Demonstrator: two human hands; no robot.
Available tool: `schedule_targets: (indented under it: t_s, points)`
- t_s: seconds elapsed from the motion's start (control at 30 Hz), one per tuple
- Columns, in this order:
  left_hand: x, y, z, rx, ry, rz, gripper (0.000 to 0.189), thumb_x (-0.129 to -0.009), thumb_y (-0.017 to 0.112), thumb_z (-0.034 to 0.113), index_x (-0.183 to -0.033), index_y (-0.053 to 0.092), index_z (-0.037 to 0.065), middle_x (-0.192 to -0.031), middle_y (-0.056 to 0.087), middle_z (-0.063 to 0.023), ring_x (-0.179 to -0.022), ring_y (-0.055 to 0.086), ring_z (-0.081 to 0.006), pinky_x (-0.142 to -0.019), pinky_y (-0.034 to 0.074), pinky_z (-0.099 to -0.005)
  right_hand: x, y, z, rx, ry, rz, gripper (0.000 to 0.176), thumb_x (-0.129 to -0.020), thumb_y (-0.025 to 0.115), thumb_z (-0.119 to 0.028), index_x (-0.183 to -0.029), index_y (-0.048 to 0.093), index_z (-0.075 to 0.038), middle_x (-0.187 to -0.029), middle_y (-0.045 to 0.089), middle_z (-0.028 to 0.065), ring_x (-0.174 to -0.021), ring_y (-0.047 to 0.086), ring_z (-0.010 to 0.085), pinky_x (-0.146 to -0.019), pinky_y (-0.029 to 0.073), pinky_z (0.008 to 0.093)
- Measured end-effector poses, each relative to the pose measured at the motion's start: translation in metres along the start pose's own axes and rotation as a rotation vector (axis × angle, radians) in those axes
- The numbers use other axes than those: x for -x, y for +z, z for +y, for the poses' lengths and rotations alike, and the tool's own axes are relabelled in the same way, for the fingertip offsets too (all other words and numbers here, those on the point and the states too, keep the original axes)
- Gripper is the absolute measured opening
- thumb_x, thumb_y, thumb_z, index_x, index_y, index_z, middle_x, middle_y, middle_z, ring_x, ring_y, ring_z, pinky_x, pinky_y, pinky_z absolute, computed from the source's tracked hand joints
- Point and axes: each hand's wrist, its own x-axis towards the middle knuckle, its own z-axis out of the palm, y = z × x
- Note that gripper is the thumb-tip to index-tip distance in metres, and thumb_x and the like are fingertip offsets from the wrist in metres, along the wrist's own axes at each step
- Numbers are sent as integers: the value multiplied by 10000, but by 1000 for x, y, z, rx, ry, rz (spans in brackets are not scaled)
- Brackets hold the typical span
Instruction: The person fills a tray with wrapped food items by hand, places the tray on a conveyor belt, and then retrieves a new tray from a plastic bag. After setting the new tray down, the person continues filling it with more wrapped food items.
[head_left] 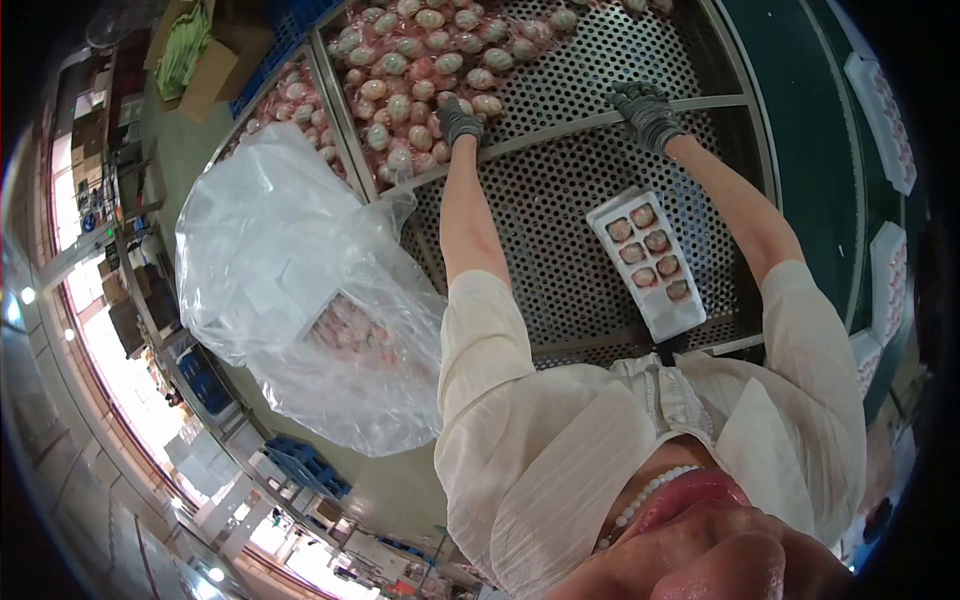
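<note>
One open brown cardboard box point(225, 75) holds pale green pieces point(184, 46) of soft-looking material, at the far left. One large, clear plastic bag point(290, 215) lies right of it, with red-and-white pieces point(350, 330) showing through. Two compartments of the perforated metal surface point(540, 210) hold round, pale, clear-wrapped pieces with red point(398, 105), too many and too overlapped to count. One left hand point(461, 122), in a grey striped glove, reaches to the near edge of this pile; its fingers are bent among the wrapped pieces, and I cannot tell whether they grip one. One white rectangular tray point(672, 318) lies tilted in the near compartment, between the forearms, with seven round pieces point(656, 241) in two columns. One right hand point(648, 117), gloved alike, is at the metal divider point(709, 102), its fingers open and slightly curved. Three white trays point(888, 285) stand along the far side of one green belt point(810, 130).
</note>
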Motion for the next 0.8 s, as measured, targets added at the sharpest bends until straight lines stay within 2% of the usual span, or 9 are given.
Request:
schedule_targets:
  t_s: [0.13,0.2,0.33,0.4,0.47,0.57,0.67,0.73,0.8]
  points:
    - [-38,36,-19,-124,227,-8,583,-666,595,277,-1146,340,65,-1041,471,-118,-932,462,-256,-758,397,-348,5,-11,-4,-27,-2,-43,456,-664,568,-172,-1101,441,-174,-1204,364,52,-1104,331,259,-927,233,379]
    - [-4,12,-10,1124,-161,302,368,-706,557,146,-1032,418,47,-912,509,-77,-777,509,-206,-600,433,-305,3,-13,-5,17,-10,-19,470,-659,580,-200,-1106,437,-180,-1201,368,46,-1099,339,249,-930,234,376]
    - [99,-25,15,2093,128,-42,244,-715,541,103,-926,437,35,-865,507,-69,-671,511,-174,-545,448,-289,2,-20,-9,24,71,-189,492,-708,560,-233,-1165,381,-200,-1224,339,49,-1125,323,218,-943,226,372]
    - [152,-29,30,1985,140,-78,242,-713,543,103,-919,433,40,-873,499,-62,-697,500,-167,-573,448,-287,10,-41,-21,-151,189,-210,484,-732,551,-277,-1172,372,-191,-1211,353,55,-1100,356,219,-930,268,354]
    - [202,-15,43,1884,151,-124,241,-711,546,103,-913,429,45,-882,490,-56,-722,490,-161,-600,449,-285,22,-31,-18,-902,-51,12,460,-741,549,-298,-1157,391,-180,-1168,399,65,-1048,406,214,-898,324,349]
    - [271,20,71,1660,143,135,198,-713,547,108,-868,439,48,-873,470,-53,-749,468,-151,-592,433,-264,82,-17,-44,-1562,30,-133,429,-753,541,-249,-1145,404,-144,-1131,435,76,-1012,434,210,-868,362,332]
    - [337,36,93,1324,211,111,270,-663,592,140,-861,437,41,-877,455,-93,-768,471,-197,-630,426,-302,175,-6,-71,-947,-169,-169,501,-719,561,-337,-1110,425,-55,-1083,467,100,-989,448,211,-837,377,302]
    - [380,36,102,480,630,270,388,-593,630,173,-895,431,32,-875,451,-144,-809,464,-266,-720,394,-375,234,-21,-99,-1316,219,-418,505,-675,606,-358,-1025,452,-28,-933,525,130,-844,513,194,-770,407,285]
    - [415,56,104,562,688,145,490,-579,635,197,-979,411,24,-945,445,-167,-884,432,-311,-794,342,-400,275,43,-101,-1237,213,-37,454,-697,598,-328,-1010,444,-38,-875,538,94,-753,534,155,-684,441,260]
